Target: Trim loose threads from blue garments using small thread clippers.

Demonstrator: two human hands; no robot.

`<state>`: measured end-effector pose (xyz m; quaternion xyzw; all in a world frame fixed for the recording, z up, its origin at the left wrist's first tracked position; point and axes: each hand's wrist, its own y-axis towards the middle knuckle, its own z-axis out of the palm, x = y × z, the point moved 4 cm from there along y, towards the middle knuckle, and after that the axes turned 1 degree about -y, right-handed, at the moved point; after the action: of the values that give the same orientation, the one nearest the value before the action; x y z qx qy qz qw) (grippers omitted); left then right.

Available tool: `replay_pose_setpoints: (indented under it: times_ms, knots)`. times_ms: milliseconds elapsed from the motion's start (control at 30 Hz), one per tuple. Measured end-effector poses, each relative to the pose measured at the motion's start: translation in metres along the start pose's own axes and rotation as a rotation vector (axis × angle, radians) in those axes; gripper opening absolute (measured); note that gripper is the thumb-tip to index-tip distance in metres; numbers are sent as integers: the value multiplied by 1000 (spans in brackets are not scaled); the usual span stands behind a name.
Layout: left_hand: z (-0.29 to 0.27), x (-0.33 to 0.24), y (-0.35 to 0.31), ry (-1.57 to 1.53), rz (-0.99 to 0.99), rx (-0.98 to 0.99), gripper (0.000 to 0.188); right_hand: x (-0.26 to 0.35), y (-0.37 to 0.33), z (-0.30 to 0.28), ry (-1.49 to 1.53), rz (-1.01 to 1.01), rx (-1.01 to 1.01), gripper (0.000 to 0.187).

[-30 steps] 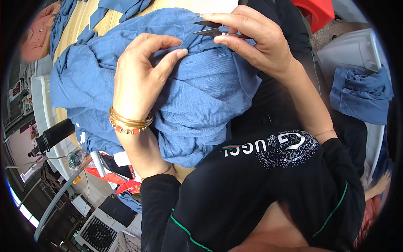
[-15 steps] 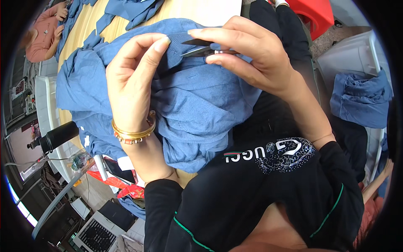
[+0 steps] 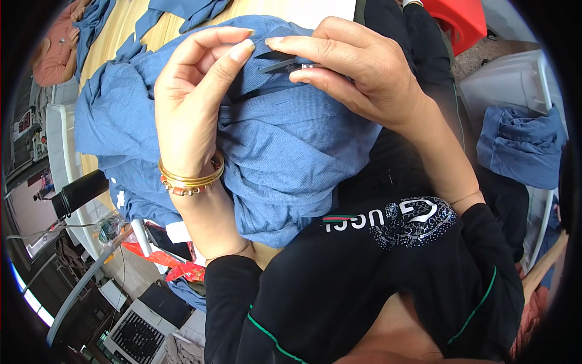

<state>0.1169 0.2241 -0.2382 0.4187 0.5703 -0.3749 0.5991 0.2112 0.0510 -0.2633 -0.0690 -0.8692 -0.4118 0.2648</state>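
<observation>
In my right hand [image 3: 364, 67] are small thread snips [image 3: 280, 63], their dark blades parted and pointing left toward my other hand. Opposite them, my left hand [image 3: 197, 91] is raised with thumb and fingers curled into a pinch; whatever lies between the fingertips is too small to make out. A blue knitted garment [image 3: 291, 133] is bunched beneath both hands, spreading over the table edge toward my lap. A short slit-like mark, perhaps a buttonhole, shows on its fabric below the blades. Gold bangles circle my left wrist.
More blue fabric pieces [image 3: 188, 12] lie on the wooden table [image 3: 118, 45]. At the upper left sits another person [image 3: 57, 45] handling blue cloth. A clear plastic bin [image 3: 506, 88] with blue garments [image 3: 522, 145] stands right, near a red stool [image 3: 458, 21]. A black cylinder [image 3: 82, 193] juts in at left.
The snips have shifted slightly left and up, closer to my left hand. My left thumb and index finger have risen a little, and their tips look more parted. The garment has shifted slightly.
</observation>
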Motion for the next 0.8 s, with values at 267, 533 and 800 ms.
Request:
replay_pose_setpoints:
  times_ms: [267,533,800]
  knots:
    - [-4,5,2,-2,-5,17,21,4,2,2,-114,-56,-18,41]
    - [-4,5,1,-4,9,25,20,9,9,-1,-154,-195,-31,40]
    - [-1,0,0,-55,13,55,18,-14,14,11,743,466,109,25]
